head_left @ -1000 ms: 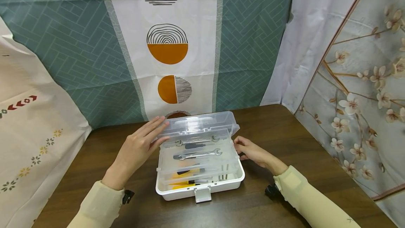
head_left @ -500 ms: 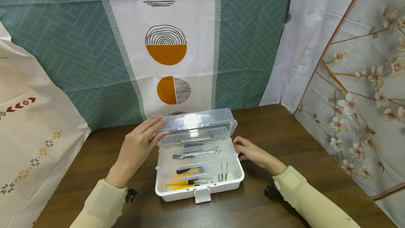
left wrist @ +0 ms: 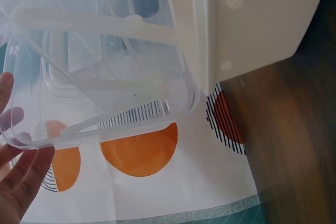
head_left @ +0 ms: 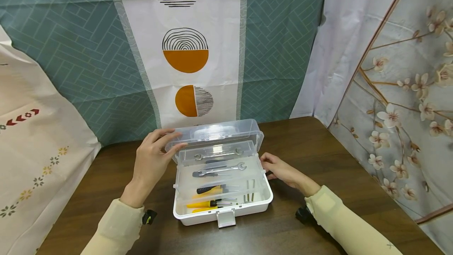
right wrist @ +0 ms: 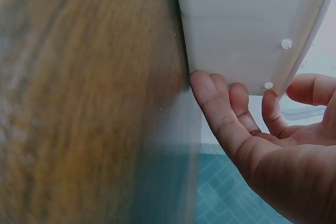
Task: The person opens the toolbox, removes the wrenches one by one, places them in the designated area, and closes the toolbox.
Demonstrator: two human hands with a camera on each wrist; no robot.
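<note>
A white toolbox (head_left: 198, 219) with a raised clear lid (head_left: 244, 130) stands on the table. My left hand (head_left: 150, 162) holds the lid's left edge, thumb on one side and fingers on the other, as the left wrist view also shows at the clear lid (left wrist: 121, 114). My right hand (right wrist: 273, 140) grips the box's back right corner, with the fingertips against the white wall (right wrist: 236, 30). Clear trays inside carry an open-end wrench (head_left: 226, 168) and another wrench (head_left: 216, 155) behind it. Yellow-handled screwdrivers (head_left: 201, 204) and several small metal keys (head_left: 249, 197) lie in the base.
The box's front latch (head_left: 226, 218) hangs down over the brown wooden table (head_left: 304, 148). Patterned cloths close off the back and both sides, among them a green and white cloth (head_left: 276, 50) and a flowered cloth (head_left: 400, 129).
My left hand has moved slightly back and to the left, tipping the lid further back, and the trays have risen and spread with it. My right hand stays at the corner.
</note>
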